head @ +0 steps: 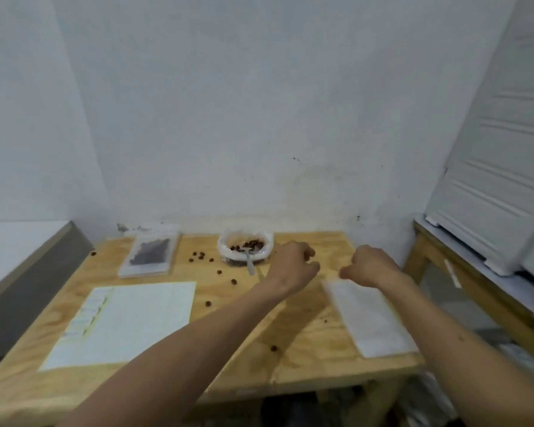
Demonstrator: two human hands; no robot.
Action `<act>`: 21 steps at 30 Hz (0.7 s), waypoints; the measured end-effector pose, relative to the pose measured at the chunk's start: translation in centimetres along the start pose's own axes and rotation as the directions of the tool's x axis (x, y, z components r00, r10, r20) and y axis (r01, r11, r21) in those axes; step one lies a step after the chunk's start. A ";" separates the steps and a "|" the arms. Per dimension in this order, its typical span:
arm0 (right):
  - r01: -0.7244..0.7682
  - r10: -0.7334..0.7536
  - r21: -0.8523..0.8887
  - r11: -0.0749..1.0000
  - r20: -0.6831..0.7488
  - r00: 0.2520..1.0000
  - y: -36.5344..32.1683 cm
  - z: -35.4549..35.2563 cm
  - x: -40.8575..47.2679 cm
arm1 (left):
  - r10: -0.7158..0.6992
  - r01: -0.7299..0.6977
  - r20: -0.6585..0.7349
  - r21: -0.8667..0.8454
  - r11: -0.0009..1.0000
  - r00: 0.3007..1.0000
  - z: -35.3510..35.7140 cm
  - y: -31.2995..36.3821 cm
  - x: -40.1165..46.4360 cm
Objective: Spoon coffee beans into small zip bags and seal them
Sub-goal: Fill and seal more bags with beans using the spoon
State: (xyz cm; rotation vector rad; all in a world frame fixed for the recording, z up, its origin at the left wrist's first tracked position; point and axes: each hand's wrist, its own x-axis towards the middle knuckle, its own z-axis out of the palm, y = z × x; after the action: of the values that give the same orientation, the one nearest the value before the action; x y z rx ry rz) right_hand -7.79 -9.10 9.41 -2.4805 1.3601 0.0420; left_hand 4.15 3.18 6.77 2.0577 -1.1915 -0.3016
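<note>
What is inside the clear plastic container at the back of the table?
The container holds brown coffee beans and a spoon, its handle leaning out over the front rim. What lies beneath the beans cannot be seen.

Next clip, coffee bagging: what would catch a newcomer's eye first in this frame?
First, the two forearms reaching across the plywood table, with the left hand and right hand curled just right of the bag-lined bowl of coffee beans, where a spoon stands. Next, the loose beans scattered on the tabletop. A filled zip bag lies at the back left.
</note>
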 end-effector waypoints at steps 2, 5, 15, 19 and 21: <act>-0.022 0.035 -0.122 0.992 0.107 0.994 1.9 0.9 -0.6 | -0.056 0.039 0.196 0.088 0.995 0.979 2.9 0.6 0.1; -0.037 0.068 -0.171 0.985 0.176 0.982 3.8 2.3 -0.9 | -0.133 0.013 0.353 0.323 0.946 0.926 6.1 1.2 0.0; -0.106 0.112 0.080 0.991 -0.081 0.990 6.5 2.3 -0.9 | -0.191 0.119 0.279 0.256 0.959 0.941 7.0 1.4 0.0; -0.062 0.078 0.095 0.994 -0.176 0.981 6.7 2.5 -1.1 | -0.086 0.059 0.132 0.196 0.979 0.987 7.4 0.7 -0.9; -0.050 0.063 0.069 0.996 -0.190 0.980 6.6 2.7 -1.3 | -0.052 0.036 0.072 0.205 0.978 0.996 7.4 0.4 -1.2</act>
State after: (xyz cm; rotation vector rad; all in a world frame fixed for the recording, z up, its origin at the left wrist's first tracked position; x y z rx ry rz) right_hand -13.65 -10.58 5.42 -2.4443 1.4834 -0.2312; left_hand -0.65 0.51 1.60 2.2695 -1.2690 -0.2921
